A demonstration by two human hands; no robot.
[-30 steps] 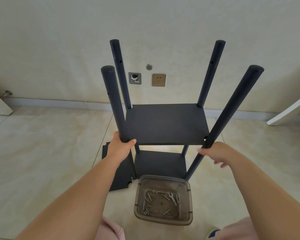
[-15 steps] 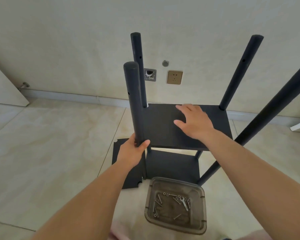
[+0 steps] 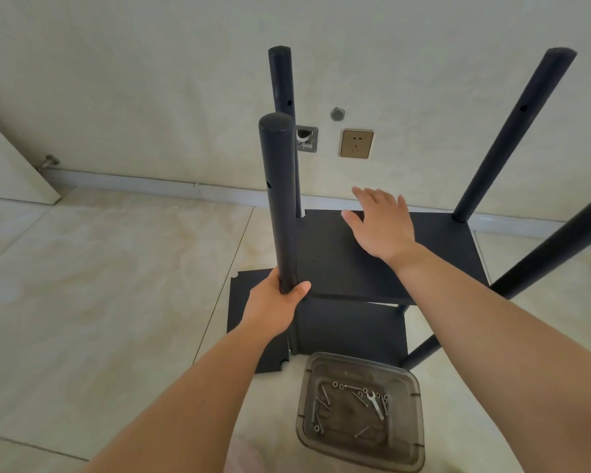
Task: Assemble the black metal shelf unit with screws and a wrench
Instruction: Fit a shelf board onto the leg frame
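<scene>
A black metal shelf unit is held on the floor.

The near pole is gripped by the left hand at 7 o'clock. The right hand is spread flat over the upper shelf. A wrench and screws are seen in the clear tub at 5 o'clock.

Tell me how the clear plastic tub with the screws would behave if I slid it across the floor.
The tub would probably slide easily, since it sits on smooth tile and looks thin and light. The loose screws and small wrench inside would likely rattle and shift. It looks low and wide, so tipping seems unlikely.
</scene>
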